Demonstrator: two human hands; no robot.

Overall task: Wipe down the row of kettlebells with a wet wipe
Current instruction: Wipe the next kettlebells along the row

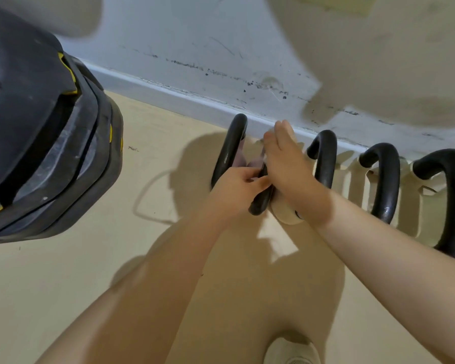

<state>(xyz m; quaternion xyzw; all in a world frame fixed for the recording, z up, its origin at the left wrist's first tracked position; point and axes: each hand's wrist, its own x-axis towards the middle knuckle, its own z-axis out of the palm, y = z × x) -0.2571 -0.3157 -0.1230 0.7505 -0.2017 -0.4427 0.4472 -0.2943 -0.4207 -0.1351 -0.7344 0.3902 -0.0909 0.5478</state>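
Several kettlebells with black handles and cream bodies stand in a row along the wall. My left hand (234, 187) grips the black handle (258, 204) of the second kettlebell from the left. My right hand (286, 164) lies flat over that kettlebell's cream body (284, 215), fingers straight and pointing at the wall. A small pale bit beside its fingers (265, 156) may be the wet wipe; most of it is hidden. The leftmost handle (230, 151) rises just left of my hands. Further handles stand to the right (325, 158), (384, 185), (452, 206).
A stack of black weight plates (50, 140) with yellow marks fills the left side, close to the leftmost kettlebell. The scuffed white wall (221, 48) and skirting board (168, 93) run behind the row. My bare leg and a white shoe (292, 350) are on the beige floor below.
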